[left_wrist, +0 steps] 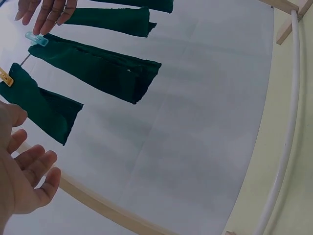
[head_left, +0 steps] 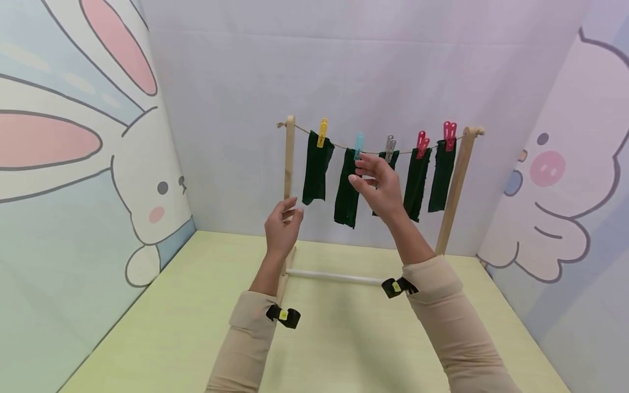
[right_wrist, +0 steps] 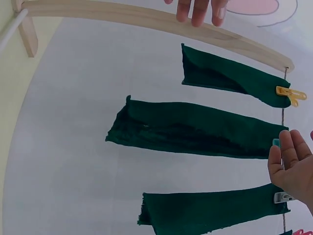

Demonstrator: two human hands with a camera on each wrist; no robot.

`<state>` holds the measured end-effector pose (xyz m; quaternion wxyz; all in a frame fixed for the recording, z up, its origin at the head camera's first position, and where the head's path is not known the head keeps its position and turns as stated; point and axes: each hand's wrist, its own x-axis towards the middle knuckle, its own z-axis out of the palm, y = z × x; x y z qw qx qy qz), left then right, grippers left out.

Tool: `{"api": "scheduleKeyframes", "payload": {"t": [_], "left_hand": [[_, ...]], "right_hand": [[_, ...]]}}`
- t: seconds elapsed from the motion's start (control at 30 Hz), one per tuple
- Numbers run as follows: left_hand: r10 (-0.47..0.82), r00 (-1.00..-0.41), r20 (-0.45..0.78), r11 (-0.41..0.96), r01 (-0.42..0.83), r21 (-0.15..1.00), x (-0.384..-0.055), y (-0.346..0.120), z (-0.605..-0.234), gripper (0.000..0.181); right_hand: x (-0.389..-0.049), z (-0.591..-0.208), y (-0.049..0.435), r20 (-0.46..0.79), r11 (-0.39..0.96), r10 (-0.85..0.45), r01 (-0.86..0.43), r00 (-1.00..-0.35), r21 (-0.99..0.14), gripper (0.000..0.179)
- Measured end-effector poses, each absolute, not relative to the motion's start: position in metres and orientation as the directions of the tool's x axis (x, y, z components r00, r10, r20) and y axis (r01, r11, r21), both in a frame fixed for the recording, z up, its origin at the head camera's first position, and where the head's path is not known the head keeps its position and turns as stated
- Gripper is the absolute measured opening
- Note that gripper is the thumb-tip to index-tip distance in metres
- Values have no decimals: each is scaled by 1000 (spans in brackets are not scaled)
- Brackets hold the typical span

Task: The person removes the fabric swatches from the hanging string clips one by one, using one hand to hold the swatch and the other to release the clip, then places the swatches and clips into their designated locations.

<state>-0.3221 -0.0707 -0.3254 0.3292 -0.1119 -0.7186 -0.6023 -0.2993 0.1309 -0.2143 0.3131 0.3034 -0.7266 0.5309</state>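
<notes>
Several dark green cloth strips hang from a thin cord (head_left: 341,146), held by clothespins. My right hand (head_left: 383,191) is raised at the second strip (head_left: 347,196) from the left, fingers loosely bent beside its light blue clothespin (head_left: 359,142). Those fingers partly cover the clothespin in the right wrist view; no pinch on it is visible. Lower and to the left, my left hand (head_left: 283,229) holds nothing, its fingers relaxed. It is nearest the leftmost strip (head_left: 316,169), which hangs from a yellow clothespin (head_left: 321,133). The grey clothespin (right_wrist: 282,197) holds the third strip (right_wrist: 210,213).
Wooden posts (head_left: 289,158) carry the cord at both ends, joined low down by a white rod (head_left: 334,277). Red clothespins (head_left: 422,144) hold the strips at the right. The stand is on a pale yellow tabletop (head_left: 162,327), between cartoon-printed side walls (head_left: 59,245).
</notes>
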Motion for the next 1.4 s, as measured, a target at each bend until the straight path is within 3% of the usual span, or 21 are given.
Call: {"api": "scheduleKeyframes", "payload": {"t": [0.23, 0.43, 0.9, 1.4], "left_hand": [[-189, -785, 590, 218, 552, 805, -329, -63, -320, 37], [-160, -767, 621, 275, 570, 775, -336, -55, -316, 42], [-145, -856, 496, 93, 487, 869, -354, -46, -307, 48], [-125, -854, 505, 53, 503, 863, -366, -46, -287, 40]], "right_hand": [[-301, -201, 125, 769, 252, -121, -769, -627, -587, 38], [-300, -191, 121, 765, 244, -129, -768, -631, -592, 40], [-300, -170, 110, 789, 237, -178, -804, -588, -545, 42], [-347, -154, 101, 730, 195, -206, -759, -651, -622, 49]]}}
